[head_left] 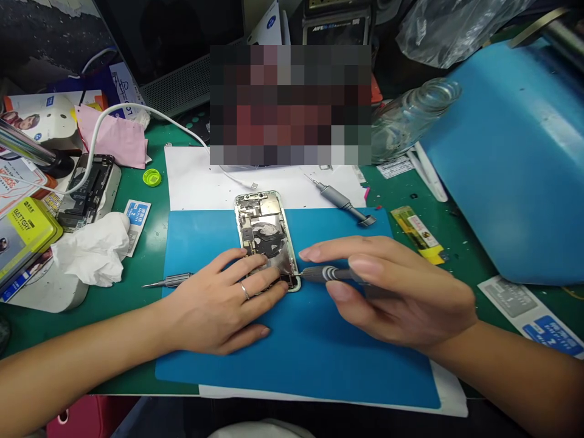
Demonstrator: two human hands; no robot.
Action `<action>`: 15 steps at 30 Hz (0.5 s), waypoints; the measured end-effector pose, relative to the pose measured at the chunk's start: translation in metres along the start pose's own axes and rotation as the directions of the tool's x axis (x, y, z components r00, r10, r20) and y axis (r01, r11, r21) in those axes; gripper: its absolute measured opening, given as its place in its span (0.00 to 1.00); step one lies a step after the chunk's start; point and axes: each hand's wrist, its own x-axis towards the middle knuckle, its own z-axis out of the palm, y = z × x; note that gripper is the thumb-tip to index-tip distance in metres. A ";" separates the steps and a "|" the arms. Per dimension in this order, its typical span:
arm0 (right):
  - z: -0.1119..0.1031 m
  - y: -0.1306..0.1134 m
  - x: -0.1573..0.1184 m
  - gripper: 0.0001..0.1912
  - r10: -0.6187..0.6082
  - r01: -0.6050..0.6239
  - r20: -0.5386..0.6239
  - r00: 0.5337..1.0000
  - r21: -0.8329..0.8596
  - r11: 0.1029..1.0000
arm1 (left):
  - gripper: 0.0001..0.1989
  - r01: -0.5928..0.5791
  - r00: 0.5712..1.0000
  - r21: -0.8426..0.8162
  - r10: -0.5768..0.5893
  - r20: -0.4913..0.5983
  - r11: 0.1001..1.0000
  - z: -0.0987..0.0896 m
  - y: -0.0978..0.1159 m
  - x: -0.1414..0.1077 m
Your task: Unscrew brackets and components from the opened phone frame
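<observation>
An opened smartphone (269,225) lies on the blue mat (292,359), its circuit board and inner parts bare. Across its lower left part rests my left hand (232,298), palm down with fingers stretched out; a ring is on one finger. My right hand (387,286) grips a small grey screwdriver (322,274), whose tip points at the phone's lower right edge. Whether the tip sits in a screw is too small to tell. A second screwdriver (176,280) lies partly behind my left hand. Beyond the phone on the right lies a third screwdriver (337,198).
A white cable (155,109) arches over the back left, ending near the phone. On the left are another opened phone (89,188), a crumpled tissue (93,249) and a yellow battery box (31,237). A glass jar (410,121) leans at the back right, beside a large blue sheet (511,164).
</observation>
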 end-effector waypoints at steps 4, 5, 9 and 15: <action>-0.001 -0.001 -0.001 0.39 -0.038 0.038 0.008 0.999 -0.002 0.999 | 0.27 0.001 1.000 -0.004 -0.001 0.011 1.000 -0.001 0.000 0.000; -0.001 -0.001 -0.001 0.39 -0.041 0.040 -0.002 0.999 -0.006 0.999 | 0.27 0.002 1.000 -0.004 -0.002 0.013 1.000 -0.001 0.001 -0.001; 0.000 -0.001 0.000 0.36 -0.019 0.018 -0.007 1.000 -0.020 1.000 | 0.27 -0.002 1.000 -0.002 0.002 0.004 1.000 -0.001 0.000 -0.001; 0.001 -0.003 0.000 0.37 -0.061 0.061 0.006 0.998 -0.001 0.998 | 0.27 0.001 1.000 -0.004 -0.001 0.005 1.000 0.000 -0.001 -0.001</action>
